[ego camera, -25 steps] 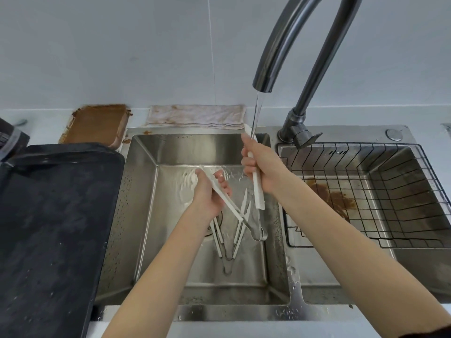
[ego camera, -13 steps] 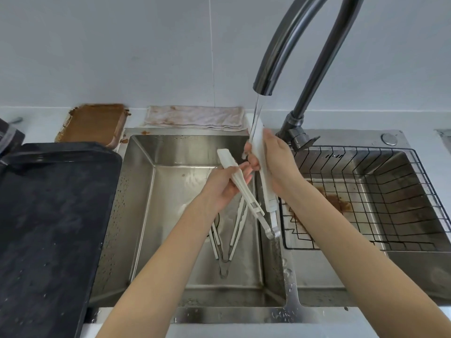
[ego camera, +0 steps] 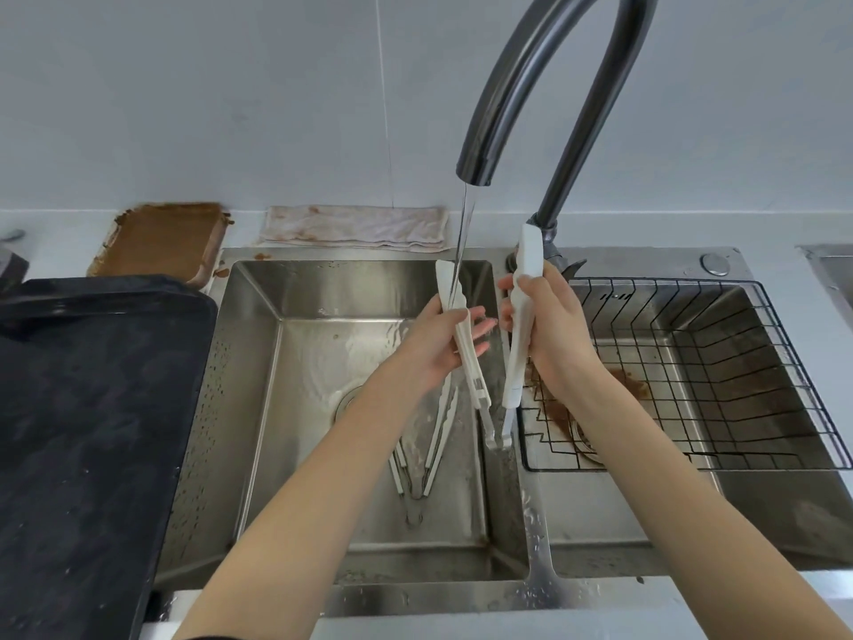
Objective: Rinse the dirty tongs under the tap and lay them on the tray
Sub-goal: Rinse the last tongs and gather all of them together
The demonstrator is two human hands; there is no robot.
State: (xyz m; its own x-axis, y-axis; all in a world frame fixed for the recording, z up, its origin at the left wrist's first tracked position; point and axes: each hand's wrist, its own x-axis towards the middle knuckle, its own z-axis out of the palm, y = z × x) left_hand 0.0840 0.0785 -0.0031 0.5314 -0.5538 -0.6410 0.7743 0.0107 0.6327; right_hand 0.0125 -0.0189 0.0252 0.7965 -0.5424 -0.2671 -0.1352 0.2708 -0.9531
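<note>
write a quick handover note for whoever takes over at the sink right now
Left hand: holds one arm of the white tongs under the running tap, grip loose, fingers partly extended.
Right hand: grips the other arm, spread out to the right.
More tongs lie in the left sink basin.
The black tray sits left of the sink; no tongs visible on it.
Done: rinse under way.
Left: finish rinsing, lay these on the tray, then do the rest.

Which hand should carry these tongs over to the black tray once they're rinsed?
Probably left. The left hand already grips one arm of the tongs, and the black tray lies on its side; the right hand would have to cross over.
</note>
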